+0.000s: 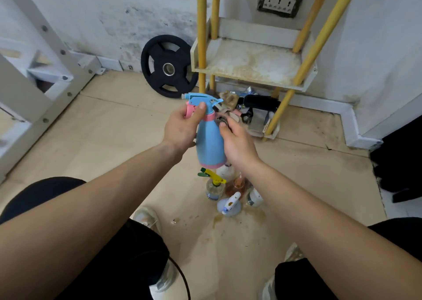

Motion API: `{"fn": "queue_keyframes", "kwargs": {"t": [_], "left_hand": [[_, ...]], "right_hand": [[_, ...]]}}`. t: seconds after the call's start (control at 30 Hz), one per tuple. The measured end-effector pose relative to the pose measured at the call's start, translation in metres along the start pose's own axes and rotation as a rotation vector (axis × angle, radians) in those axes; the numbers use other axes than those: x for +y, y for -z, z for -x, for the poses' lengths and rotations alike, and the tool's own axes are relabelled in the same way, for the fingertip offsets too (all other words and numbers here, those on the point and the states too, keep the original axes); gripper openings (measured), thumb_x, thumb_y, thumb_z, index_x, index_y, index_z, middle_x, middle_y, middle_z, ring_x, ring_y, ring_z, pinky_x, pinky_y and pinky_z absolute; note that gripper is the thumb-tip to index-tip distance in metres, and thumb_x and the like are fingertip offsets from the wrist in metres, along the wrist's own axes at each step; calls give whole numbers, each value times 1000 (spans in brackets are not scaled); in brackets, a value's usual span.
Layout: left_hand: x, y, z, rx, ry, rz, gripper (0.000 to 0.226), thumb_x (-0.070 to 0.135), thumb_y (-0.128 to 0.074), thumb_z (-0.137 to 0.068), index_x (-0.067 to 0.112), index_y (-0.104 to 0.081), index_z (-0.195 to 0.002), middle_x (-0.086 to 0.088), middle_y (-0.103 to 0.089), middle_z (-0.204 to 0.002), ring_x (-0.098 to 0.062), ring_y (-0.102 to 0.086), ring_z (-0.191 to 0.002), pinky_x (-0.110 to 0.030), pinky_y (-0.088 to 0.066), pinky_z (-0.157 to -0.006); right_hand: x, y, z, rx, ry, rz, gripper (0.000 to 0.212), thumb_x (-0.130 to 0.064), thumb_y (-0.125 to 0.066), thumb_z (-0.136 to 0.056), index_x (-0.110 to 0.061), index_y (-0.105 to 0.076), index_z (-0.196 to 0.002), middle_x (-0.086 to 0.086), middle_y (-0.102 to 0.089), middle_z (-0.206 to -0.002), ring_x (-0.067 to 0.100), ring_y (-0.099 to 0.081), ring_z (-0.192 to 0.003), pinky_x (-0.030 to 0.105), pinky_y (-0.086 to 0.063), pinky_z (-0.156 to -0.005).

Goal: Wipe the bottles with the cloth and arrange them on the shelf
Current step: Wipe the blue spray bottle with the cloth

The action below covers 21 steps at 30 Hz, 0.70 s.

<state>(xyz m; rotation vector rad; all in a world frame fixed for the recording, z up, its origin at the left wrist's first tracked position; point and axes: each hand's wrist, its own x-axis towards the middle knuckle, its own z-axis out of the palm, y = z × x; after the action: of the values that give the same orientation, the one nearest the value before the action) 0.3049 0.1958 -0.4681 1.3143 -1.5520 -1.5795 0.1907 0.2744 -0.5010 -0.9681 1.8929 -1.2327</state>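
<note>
Spray bottle (210, 144) first: pale blue with a pink collar, pink base band and pink trigger, held upright in the air over the floor, in front of the shelf and not on it. From my remote seat I can see the left hand (182, 128) gripping it at the top, thumb across the blue spray head and fingers wrapped behind the neck. The right hand (237, 144) lies against the bottle's right side with its fingers curled at the shoulder over something dark and crumpled. I cannot tell whether that is the cloth, or whether the hand actually grips it.

The shelf (251, 60) stands against the wall on yellow poles, and its stained board is bare. Beneath it lies a heap of clutter (251, 110) — wrappers, a dark object, scraps.

Directly below the held bottle, a small group stands close together on the floor (114, 140): a clear bottle with a yellow and green trigger (214, 185), an amber bottle (238, 185), a pale blue bottle with a white nozzle (229, 205) and a white bottle (254, 198). A brownish stain spreads around them.

A black weight plate (167, 67) leans on the wall left of the shelf, and a wall socket (279, 3) sits above it.
</note>
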Motion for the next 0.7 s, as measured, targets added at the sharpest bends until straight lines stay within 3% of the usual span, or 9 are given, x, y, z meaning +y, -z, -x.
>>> {"fn": "queue_keyframes", "kwargs": {"t": [0.07,0.13,0.23,0.3,0.43,0.5,0.57,0.7], "left_hand": [[-5,16,-10,70,-28,-56,33,63,-59,-91,33,-69,-83,-1,-73,-97,-32,-69,-102,-53,-59,-87],[-9,34,-25,159,-95,-135,30,58,-63,-89,31,-70,-79,0,-73,-88,-22,-70,-89,-45,-58,-84],[-17,59,-47,267,-168,-289,25,42,-70,-88,23,-66,-73,12,-63,-60,1,-51,-58,-19,-42,-60],[-30,74,-60,306,-167,-377,20,34,-73,-85,23,-63,-71,21,-54,-47,3,-46,-49,-13,-34,-50],[-77,99,-90,379,-28,-468,28,31,-75,-75,21,-52,-63,10,-49,-54,-8,-42,-52,-22,-29,-47],[-104,110,-106,414,66,-528,30,38,-75,-75,21,-52,-65,7,-49,-60,-13,-44,-54,-27,-29,-49],[-130,120,-120,439,148,-586,33,45,-73,-77,21,-53,-65,4,-47,-60,-17,-43,-52,-27,-27,-49],[-178,138,-146,472,254,-568,32,46,-72,-82,21,-58,-66,3,-42,-58,-18,-38,-50,-27,-24,-47]], "right_hand": [[-6,-18,-8,-28,18,11,33,-35,-40,-104,-44,-61,-128,-13,-67,-120,14,-62,-111,37,-51,-94],[-9,-38,-21,-58,3,-34,30,-40,-40,-100,-46,-63,-117,-14,-69,-115,15,-64,-106,41,-54,-92],[-7,-65,-39,-107,-38,-41,23,-34,-40,-106,-36,-63,-107,-5,-68,-103,20,-63,-91,25,-51,-66],[-2,-80,-49,-99,-60,24,22,-31,-39,-108,-31,-61,-105,-1,-66,-104,18,-62,-86,21,-45,-59],[29,-113,-71,-73,-184,77,24,-30,-37,-108,-19,-57,-104,7,-64,-114,27,-56,-102,33,-42,-84],[49,-131,-81,-77,-252,67,23,-30,-36,-108,-20,-57,-103,9,-64,-114,31,-58,-107,39,-48,-94],[65,-147,-88,-79,-325,50,27,-31,-36,-107,-17,-59,-108,9,-64,-113,34,-60,-111,47,-50,-100],[97,-181,-102,-112,-427,24,34,-30,-37,-107,-12,-62,-120,12,-65,-124,34,-60,-114,46,-48,-104]]}}
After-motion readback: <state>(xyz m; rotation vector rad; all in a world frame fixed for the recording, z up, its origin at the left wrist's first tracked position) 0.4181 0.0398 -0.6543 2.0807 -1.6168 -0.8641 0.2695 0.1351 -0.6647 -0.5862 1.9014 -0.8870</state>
